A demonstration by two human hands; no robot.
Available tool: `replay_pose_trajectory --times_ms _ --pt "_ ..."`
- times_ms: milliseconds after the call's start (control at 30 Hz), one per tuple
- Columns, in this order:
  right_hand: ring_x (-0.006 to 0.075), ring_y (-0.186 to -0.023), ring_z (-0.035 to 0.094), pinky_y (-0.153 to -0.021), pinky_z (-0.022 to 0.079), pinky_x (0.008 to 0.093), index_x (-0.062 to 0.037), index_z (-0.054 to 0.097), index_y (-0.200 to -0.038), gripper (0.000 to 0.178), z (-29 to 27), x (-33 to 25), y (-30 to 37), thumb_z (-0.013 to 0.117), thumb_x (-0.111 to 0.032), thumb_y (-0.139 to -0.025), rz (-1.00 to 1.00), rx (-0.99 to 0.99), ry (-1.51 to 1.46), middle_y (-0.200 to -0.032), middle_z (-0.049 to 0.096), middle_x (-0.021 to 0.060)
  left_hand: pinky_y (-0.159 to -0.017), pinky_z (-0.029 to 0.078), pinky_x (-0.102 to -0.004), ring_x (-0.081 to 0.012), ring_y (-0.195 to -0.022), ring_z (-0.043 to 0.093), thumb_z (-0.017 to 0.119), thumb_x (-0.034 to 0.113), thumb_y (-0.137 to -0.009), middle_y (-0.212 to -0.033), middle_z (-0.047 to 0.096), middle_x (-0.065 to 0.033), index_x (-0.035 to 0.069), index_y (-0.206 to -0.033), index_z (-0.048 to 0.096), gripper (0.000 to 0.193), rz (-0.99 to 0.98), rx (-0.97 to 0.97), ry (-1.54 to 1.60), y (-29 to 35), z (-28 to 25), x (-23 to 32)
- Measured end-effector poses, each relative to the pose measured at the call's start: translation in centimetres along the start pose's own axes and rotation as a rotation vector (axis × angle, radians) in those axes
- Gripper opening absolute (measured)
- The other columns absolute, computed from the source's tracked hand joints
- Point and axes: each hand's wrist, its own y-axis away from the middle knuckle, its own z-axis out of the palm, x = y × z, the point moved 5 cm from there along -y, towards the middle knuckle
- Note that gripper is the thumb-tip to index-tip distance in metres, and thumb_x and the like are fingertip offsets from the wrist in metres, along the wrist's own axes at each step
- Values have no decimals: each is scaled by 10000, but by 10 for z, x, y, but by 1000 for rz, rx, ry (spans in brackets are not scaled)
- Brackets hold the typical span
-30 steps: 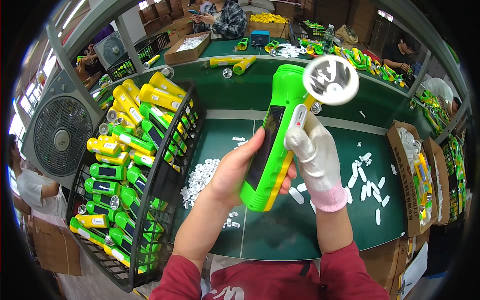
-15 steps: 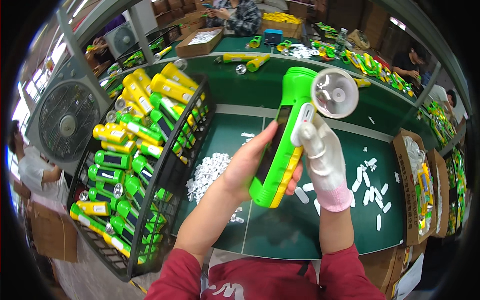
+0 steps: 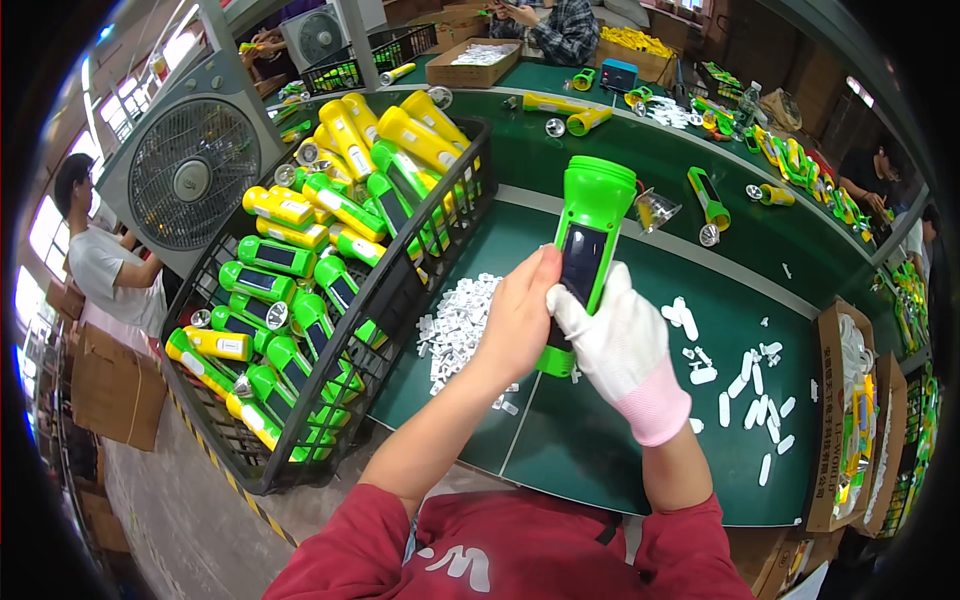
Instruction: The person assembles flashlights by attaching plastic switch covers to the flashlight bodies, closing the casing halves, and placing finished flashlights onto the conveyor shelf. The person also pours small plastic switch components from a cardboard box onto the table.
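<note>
Both my hands hold a green flashlight (image 3: pixel 597 195) above the table, its wide head up and its dark solar panel facing me. My bare left hand (image 3: pixel 518 315) grips the body from the left, its thumb along the panel's edge. My right hand (image 3: pixel 622 335), in a white glove with a pink cuff, closes around the lower body from the right. A silvery reflector (image 3: pixel 655 211) sits outside the open head, to its right; what joins them is hard to make out. Small white parts (image 3: pixel 460 325) lie heaped beyond my left forearm, and long white switch covers (image 3: pixel 760 400) lie scattered at right.
A black crate (image 3: pixel 375 300) full of green and yellow flashlights stands at left, with a grey fan (image 3: pixel 190 180) behind it. A cardboard box (image 3: pixel 828 430) sits at the table's right edge. Across the raised ledge lie more flashlights (image 3: pixel 708 200). Other people work around.
The flashlight has turned so its panel faces me and the reflector shows from the side. My right hand has shifted from the switch side down onto the lower body. The view has swung left.
</note>
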Motion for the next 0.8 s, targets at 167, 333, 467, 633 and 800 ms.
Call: replay_pose_trajectory --times_ms 167,333,467,633,800 --pt "387 -665 584 -563 461 444 -13 501 -968 361 33 3 3 520 -357 -861 71 190 -194 -736 551 223 -639 417 -372 -369 -677 532 301 289 -955 -712 545 -209 -12 -900 518 375 118 175 -304 28 -15 -12" --pt "298 -542 573 -450 455 395 -206 542 -1052 199 64 -2 10 500 -202 -857 -374 81 273 -814 467 156 -622 405 -431 -430 -698 524 279 235 -951 -720 551 -240 -27 -869 522 367 122 330 -381 51 -30 -32" --pt "263 -524 570 -414 453 366 -208 540 -1082 268 68 -9 13 512 -153 -821 -465 57 320 -804 467 142 -629 401 -453 -443 -710 528 270 215 -946 -737 558 -261 -30 -889 533 365 91 330 -326 57 -35 -33" --pt "246 -555 598 -436 469 370 -89 535 -1049 242 69 -9 11 430 -265 -920 -261 -118 184 -682 491 118 -601 405 -403 -348 -648 535 344 259 -939 -707 548 -204 -5 -869 521 326 55 260 -388 65 -48 -19" --pt "259 -561 598 -444 475 369 -102 539 -1112 269 48 -25 33 406 -247 -930 -663 -187 342 -693 502 118 -572 399 -200 -31 -642 482 544 197 -884 -723 528 36 63 -844 513 143 -234 96 -31 79 -73 0"
